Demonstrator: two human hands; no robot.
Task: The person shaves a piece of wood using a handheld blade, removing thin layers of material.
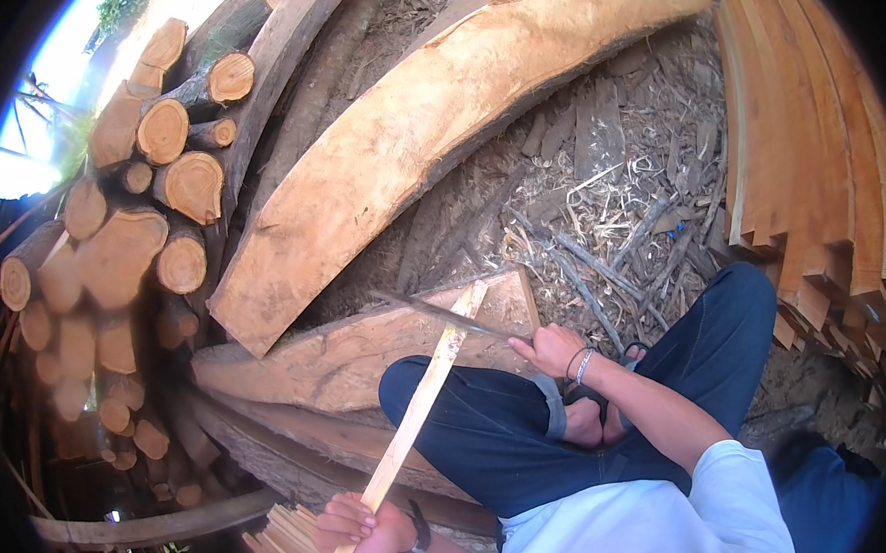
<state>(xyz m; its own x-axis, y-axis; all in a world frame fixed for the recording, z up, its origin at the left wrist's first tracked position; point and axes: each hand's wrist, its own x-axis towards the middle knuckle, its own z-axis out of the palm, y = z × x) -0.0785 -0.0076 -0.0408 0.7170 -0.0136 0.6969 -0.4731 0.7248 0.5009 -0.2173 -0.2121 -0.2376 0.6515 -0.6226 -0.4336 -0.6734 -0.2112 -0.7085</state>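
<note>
My left hand (365,528), with a dark band at its wrist, is closed around the lower end of a narrow pale wooden strip (410,425). The strip slants up and away across my bent knee. My right hand (554,350), a bracelet on its wrist, grips a long thin blade (421,307), probably a machete; its handle is hidden in the fist. The blade crosses the strip near its far end. Behind them lies a flat, roughly sawn slab (308,365) on the ground.
A large curved plank (410,135) stretches beyond the slab. Cut logs (118,260) are piled at left, and sawn boards (811,146) are stacked at right. Sticks and shavings (607,215) litter the ground. Several pale strips (289,539) lie beside my left hand. Blue cloth (827,507) shows at lower right.
</note>
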